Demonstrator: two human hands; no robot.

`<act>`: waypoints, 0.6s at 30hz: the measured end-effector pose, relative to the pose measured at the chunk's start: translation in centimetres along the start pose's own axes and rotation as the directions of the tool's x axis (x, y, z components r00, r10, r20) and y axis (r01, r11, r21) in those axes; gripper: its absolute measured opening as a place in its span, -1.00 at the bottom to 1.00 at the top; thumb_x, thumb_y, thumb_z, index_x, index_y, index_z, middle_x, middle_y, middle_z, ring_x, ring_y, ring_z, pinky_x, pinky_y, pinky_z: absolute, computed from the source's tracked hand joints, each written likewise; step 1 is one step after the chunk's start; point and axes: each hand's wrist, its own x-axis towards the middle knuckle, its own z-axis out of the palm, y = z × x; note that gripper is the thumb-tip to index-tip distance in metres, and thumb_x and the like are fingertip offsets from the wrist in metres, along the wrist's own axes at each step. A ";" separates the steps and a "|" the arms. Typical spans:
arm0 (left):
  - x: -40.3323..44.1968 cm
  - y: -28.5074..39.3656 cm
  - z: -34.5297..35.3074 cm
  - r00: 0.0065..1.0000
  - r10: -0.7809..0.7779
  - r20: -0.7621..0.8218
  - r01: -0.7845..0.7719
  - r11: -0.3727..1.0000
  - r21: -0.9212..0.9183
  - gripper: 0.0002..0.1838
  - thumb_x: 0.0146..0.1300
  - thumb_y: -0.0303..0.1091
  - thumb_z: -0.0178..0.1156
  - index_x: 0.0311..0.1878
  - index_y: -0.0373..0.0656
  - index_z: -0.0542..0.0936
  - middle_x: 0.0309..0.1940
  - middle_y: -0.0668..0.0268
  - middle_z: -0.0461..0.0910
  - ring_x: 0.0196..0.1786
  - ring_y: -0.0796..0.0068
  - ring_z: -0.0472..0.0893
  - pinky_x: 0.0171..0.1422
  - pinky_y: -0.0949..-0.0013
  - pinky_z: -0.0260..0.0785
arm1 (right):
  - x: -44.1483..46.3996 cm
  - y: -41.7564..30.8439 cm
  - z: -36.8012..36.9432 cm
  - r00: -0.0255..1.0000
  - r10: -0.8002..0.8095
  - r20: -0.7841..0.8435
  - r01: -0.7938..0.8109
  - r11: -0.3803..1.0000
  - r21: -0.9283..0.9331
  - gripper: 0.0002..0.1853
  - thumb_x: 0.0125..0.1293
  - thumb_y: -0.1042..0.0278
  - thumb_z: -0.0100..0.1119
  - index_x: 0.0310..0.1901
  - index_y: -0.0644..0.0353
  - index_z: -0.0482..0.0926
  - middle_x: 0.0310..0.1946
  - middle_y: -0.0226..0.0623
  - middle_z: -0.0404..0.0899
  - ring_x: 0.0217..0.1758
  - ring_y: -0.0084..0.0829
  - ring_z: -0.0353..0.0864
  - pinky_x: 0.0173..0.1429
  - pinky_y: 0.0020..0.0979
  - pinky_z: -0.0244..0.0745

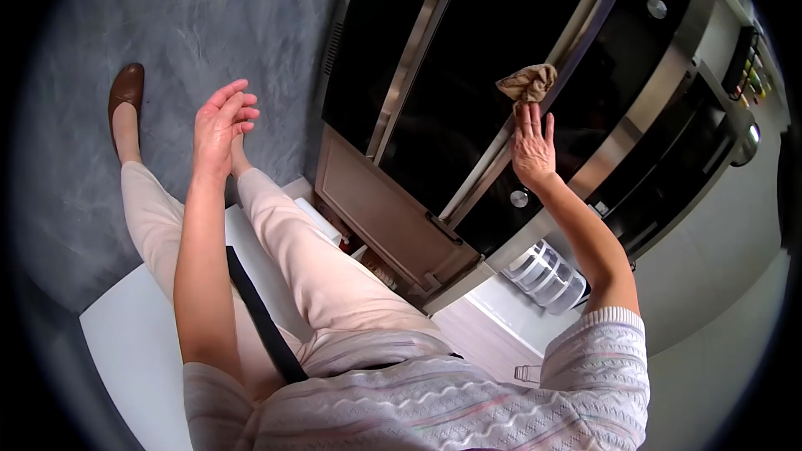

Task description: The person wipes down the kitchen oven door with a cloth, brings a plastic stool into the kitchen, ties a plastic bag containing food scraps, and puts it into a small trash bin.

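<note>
My right hand (533,150) reaches up to the front of a black built-in oven (493,58), back of the hand toward me. Its fingers are stretched out, with the tips on a crumpled brown cloth (528,83). The cloth lies against the metal strip beside the oven's control panel (614,63); the thumb is hidden. My left hand (219,129) hangs in the air above the grey floor, palm partly turned up. Its fingers are loosely bent and apart, and nothing is in them.
Below the oven is a beige cabinet front (376,200). A worktop (677,192) with a dark hob (668,146) runs along the right. A white clear-fronted container (547,280) stands near my right elbow. A white surface (125,334) lies beneath my legs, over the grey floor (251,17).
</note>
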 end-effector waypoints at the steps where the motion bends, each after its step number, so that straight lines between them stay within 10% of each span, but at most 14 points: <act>1: 0.0 0.3 0.0 1.000 0.000 0.019 0.000 1.000 0.003 -0.67 0.21 -0.33 0.09 0.02 -0.23 0.47 -0.31 0.35 0.55 -0.37 0.65 0.50 -0.34 0.60 0.33 | 0.5 0.1 -0.6 1.000 0.004 -0.028 -0.002 0.997 0.072 -0.46 0.21 0.34 -0.15 0.24 0.30 0.18 0.32 -0.14 0.05 0.43 -0.21 -0.11 0.41 0.03 -0.34; 14: -1.1 -1.0 -0.3 0.999 -0.018 0.041 0.015 0.998 0.065 -0.68 0.24 -0.34 0.06 0.03 -0.27 0.44 -0.30 0.31 0.55 -0.35 0.62 0.53 -0.29 0.61 0.36 | 18.2 16.2 -8.4 0.775 0.151 -0.614 -0.166 0.986 0.032 -0.70 0.03 0.39 0.17 -0.12 0.08 0.51 -0.16 -0.29 0.47 -0.08 -0.28 0.44 -0.04 -0.28 0.36; 18: -0.9 -1.1 -0.2 0.998 -0.043 0.054 0.041 0.998 0.038 -0.69 0.25 -0.35 0.04 0.02 -0.28 0.43 -0.30 0.29 0.56 -0.35 0.60 0.55 -0.28 0.59 0.38 | 12.6 4.6 -1.5 0.859 -0.202 -0.470 0.212 0.977 -0.032 -0.86 -0.04 0.40 0.13 -0.36 0.04 0.54 -0.32 -0.34 0.44 -0.24 -0.32 0.39 -0.07 -0.30 0.32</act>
